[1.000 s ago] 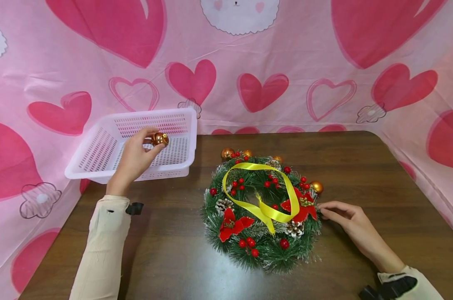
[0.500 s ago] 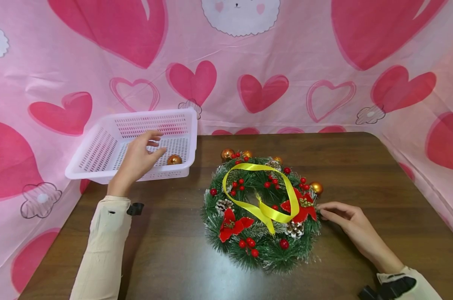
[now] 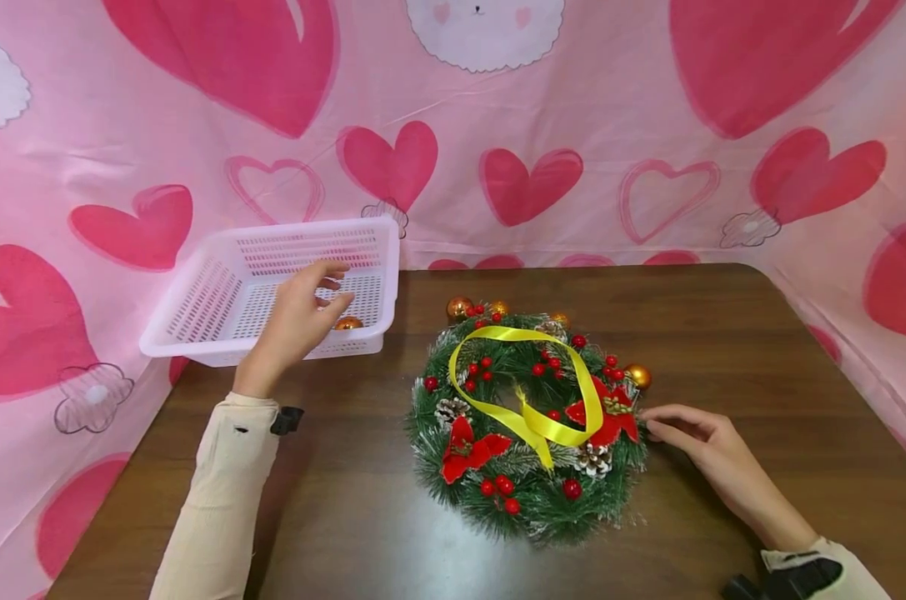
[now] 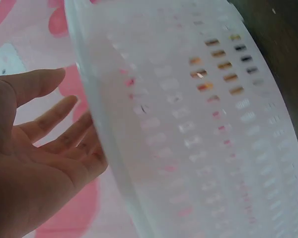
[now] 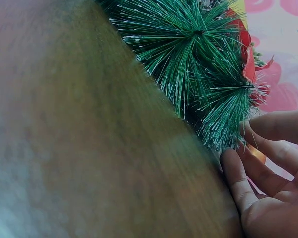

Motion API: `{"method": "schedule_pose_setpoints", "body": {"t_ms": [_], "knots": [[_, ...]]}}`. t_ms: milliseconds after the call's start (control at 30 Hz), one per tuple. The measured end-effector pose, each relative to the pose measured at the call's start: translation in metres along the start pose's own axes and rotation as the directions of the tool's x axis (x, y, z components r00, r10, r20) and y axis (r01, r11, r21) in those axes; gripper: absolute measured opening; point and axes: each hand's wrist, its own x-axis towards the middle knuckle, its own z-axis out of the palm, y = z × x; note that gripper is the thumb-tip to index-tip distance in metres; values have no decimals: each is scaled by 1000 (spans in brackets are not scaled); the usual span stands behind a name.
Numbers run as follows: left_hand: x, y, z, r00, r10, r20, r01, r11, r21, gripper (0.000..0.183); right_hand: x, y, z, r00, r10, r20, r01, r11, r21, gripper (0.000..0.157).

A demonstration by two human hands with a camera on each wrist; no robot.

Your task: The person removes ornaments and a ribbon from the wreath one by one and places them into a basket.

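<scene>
One bauble partly behind basket rim

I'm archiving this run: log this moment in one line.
left hand: empty, over basket | ornament: in basket | right hand: at wreath edge | ribbon: on wreath

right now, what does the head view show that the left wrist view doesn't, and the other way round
Only the head view shows the wreath with its yellow ribbon and the right grip. Only the left wrist view shows the palm side of the left grip. Both show that grip, the white basket and a copper-coloured ball inside it.
</scene>
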Motion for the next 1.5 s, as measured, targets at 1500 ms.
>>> {"method": "schedule_pose_setpoints", "body": {"t_ms": [1500], "knots": [[30, 55, 101, 984, 54, 168, 17, 920, -393, 35, 3, 5, -3, 999, 3, -33, -3, 1000, 16, 27]]}}
